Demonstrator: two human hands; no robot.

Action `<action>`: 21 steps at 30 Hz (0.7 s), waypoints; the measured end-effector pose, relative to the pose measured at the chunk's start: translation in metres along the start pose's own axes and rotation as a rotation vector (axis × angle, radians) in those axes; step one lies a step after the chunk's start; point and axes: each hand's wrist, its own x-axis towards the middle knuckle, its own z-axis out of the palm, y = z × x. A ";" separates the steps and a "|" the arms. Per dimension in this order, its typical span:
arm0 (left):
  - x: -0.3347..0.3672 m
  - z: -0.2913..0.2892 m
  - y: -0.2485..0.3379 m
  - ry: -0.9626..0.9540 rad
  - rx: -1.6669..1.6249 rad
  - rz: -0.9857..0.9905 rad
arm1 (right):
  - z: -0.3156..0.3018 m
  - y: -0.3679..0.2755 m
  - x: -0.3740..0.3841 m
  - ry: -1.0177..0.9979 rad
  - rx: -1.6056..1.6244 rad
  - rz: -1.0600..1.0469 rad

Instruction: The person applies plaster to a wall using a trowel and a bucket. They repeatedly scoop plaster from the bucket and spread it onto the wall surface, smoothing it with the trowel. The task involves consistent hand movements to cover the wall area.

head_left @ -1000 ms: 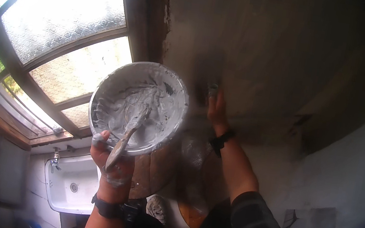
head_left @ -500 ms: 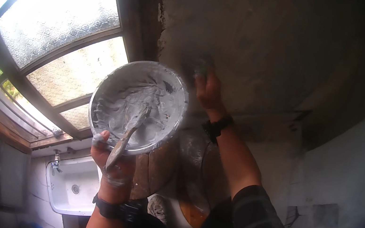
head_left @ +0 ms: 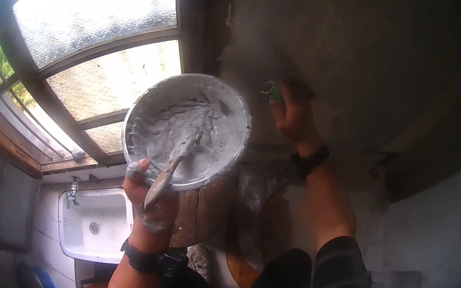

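My left hand (head_left: 150, 201) grips the lower rim of a round metal bowl (head_left: 131, 122), with the thumb over the edge and pale smears on the skin. Grey-white wet plaster (head_left: 204, 122) coats the bowl's inside. A plaster-caked stirrer with a wooden handle (head_left: 162, 184) rests in it, its end jutting over the rim near my thumb. My right hand (head_left: 296, 118) is closed around a green-handled tool (head_left: 272, 90) close to the wall, right of the bowl. Its dark far part is blurred, so its exact kind cannot be made out.
A rough, dim wall (head_left: 376, 64) fills the upper right. Patterned-glass window panes (head_left: 102, 3) in a wooden frame are at the left. Below them is a white sink (head_left: 104, 214) with a metal tap (head_left: 73, 191). A brown round-edged surface (head_left: 201, 215) lies under the bowl.
My right hand has moved right in view with the tool, whose green handle now shows more plainly. The bowl in my left hand has shifted slightly right and up as the view moved.
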 end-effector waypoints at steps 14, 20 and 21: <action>-0.005 0.014 0.003 -0.100 -0.060 0.030 | -0.077 0.014 0.064 -0.370 -0.192 -0.119; 0.000 0.017 0.005 -0.116 -0.074 0.018 | -0.095 0.010 0.059 -0.324 -0.111 -0.063; 0.001 0.021 0.003 -0.138 -0.069 0.011 | -0.107 0.024 0.042 -0.257 -0.112 -0.029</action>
